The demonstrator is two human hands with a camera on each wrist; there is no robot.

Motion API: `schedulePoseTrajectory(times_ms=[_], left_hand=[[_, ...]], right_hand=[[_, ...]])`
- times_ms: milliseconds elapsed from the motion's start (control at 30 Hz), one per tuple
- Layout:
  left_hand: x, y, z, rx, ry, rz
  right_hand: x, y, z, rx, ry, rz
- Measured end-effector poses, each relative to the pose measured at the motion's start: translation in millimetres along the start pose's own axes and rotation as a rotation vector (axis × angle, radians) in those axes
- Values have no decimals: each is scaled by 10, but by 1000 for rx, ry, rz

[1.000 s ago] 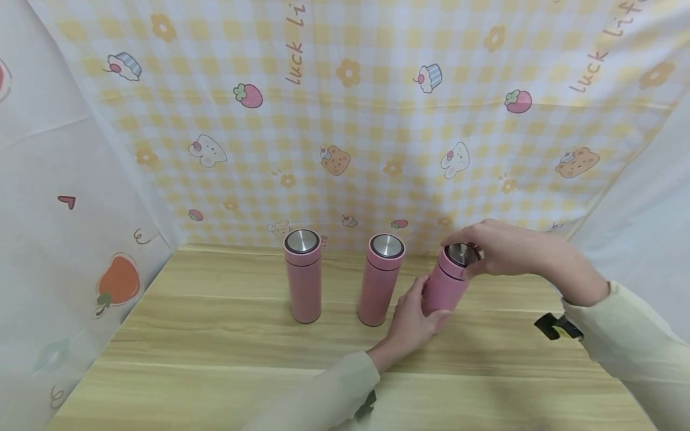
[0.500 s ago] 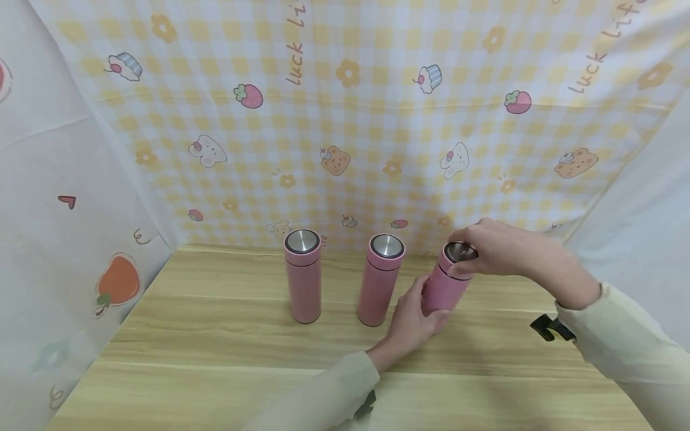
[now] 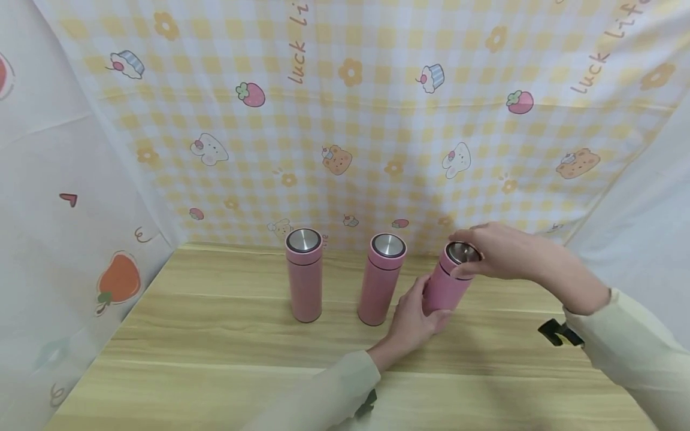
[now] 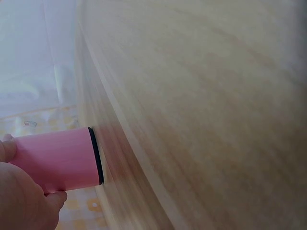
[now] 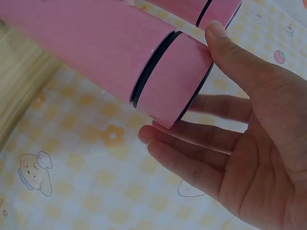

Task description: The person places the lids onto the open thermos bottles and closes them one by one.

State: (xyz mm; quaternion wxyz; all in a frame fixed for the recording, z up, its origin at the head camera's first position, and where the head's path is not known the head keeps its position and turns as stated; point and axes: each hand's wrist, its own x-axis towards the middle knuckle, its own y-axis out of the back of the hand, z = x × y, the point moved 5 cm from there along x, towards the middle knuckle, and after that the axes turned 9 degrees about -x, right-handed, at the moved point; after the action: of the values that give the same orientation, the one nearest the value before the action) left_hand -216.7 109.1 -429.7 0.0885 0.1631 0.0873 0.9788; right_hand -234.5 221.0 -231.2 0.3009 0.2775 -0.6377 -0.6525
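Observation:
A pink thermos [image 3: 446, 290] with a steel-topped lid stands at the right, leaning slightly in the head view. My left hand [image 3: 412, 323] grips its body low down, thumb on the near side. In the left wrist view, the thermos base [image 4: 72, 158] rests on the table. Over the top, my right hand [image 3: 504, 251] spans the lid [image 5: 175, 79], thumb at its near rim and fingers at the far side. A black ring parts lid and body in the right wrist view. Two matching thermoses, a middle one [image 3: 380, 293] and a left one [image 3: 305, 290], stand upright with lids on.
The wood-grain table [image 3: 215, 341] carries all three thermoses. Behind it hangs a yellow checked cloth [image 3: 372, 120] with cartoon prints. A white printed cloth [image 3: 70, 251] borders the left side, and pale cloth covers the right.
My right hand has turned a little about the lid, its thumb shifting along the near rim. The left hand keeps its place on the body. The other two thermoses have not moved.

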Motion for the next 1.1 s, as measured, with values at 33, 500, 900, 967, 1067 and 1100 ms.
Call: schedulePoseTrajectory(times_ms=[33, 500, 900, 967, 1067, 1100], left_hand=[[1, -1, 1, 2, 1, 1], [2, -4, -3, 7, 28, -5], [-1, -7, -11, 11, 28, -4], [-1, -6, -11, 12, 21, -6], [0, -7, -9, 12, 14, -11], [1, -9, -10, 10, 17, -16]], right_hand=[[-12, 4, 4, 6, 14, 0], [-62, 40, -23, 89, 156, -76], [-38, 38, -46, 69, 131, -58], [-34, 38, -46, 69, 123, -61], [-32, 38, -48, 73, 113, -67], [-32, 39, -49, 74, 108, -70]])
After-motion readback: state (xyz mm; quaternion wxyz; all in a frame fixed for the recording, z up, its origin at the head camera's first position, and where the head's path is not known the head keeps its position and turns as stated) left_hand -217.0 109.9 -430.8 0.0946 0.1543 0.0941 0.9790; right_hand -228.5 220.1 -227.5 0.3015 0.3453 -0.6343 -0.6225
